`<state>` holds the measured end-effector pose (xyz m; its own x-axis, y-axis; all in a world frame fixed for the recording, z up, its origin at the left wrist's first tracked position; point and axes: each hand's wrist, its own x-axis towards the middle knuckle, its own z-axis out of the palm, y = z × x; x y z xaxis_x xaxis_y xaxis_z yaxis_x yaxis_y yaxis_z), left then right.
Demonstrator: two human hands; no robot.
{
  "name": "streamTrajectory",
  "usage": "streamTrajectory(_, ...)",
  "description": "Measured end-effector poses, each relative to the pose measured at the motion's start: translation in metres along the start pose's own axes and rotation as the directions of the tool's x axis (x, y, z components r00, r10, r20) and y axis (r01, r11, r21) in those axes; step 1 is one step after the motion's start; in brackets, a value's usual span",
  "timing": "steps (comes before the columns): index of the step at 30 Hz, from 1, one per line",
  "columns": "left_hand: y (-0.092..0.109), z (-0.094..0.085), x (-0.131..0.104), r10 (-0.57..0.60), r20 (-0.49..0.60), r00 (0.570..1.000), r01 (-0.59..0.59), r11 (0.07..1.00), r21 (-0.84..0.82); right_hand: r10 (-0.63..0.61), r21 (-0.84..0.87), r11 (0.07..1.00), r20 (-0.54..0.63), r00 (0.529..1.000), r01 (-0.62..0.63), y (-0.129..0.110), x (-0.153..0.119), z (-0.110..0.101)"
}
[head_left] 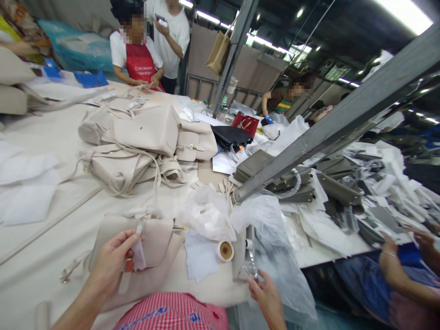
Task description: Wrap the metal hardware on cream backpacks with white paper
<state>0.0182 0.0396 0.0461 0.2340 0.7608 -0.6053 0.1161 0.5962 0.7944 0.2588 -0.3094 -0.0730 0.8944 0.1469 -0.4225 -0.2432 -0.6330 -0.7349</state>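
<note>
Closest in, the left hand (112, 261) is curled partly shut on the front flap of a beige handbag (154, 240) lying flat at the near table edge, thumb and fingers pinching a small white tag or wrap (138, 252) right by the clasp. The right hand (266, 293) sits at the table edge with its fingers loosely closed around a clear plastic bag (271, 243); I can't tell how firm that hold is.

The handbag looks soft and floppy, light rather than heavy, so I'd guess it sags if lifted by one corner. The flap edge or the strap base seems the sane place to hold it. The plastic looks slippery and crinkly.

Just past the hands there's a tape roll (225, 250), then a pile of matching beige bags (144, 142) mid-table, with grey leather pieces (330, 188) well off to the right. A coworker in a red apron (139, 62) stands at the far end.
</note>
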Motion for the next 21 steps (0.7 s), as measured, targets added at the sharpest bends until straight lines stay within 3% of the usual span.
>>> streamTrajectory(10, -0.004, 0.002, 0.0, 0.021, 0.008, 1.0, -0.021, 1.0, 0.013, -0.035, 0.043, 0.998, 0.025, 0.999, 0.034, -0.02, 0.032, 0.028)
streamTrajectory(13, -0.004, 0.002, -0.001, 0.019, 0.007, 1.0, -0.019, 1.0, -0.004, -0.039, -0.01, 0.999, 0.063, 0.997, 0.039, -0.028, 0.034, 0.018)
streamTrajectory(18, -0.008, -0.001, -0.004, 0.035, 0.02, 0.999, -0.035, 0.999, -0.008, -0.019, -0.084, 0.996, 0.066, 0.998, 0.024, -0.047, 0.049, -0.015)
streamTrajectory(21, -0.01, -0.002, -0.004, 0.038, 0.03, 0.999, -0.037, 0.999, -0.026, 0.03, -0.064, 0.998, 0.063, 0.998, -0.026, -0.056, 0.058, -0.015)
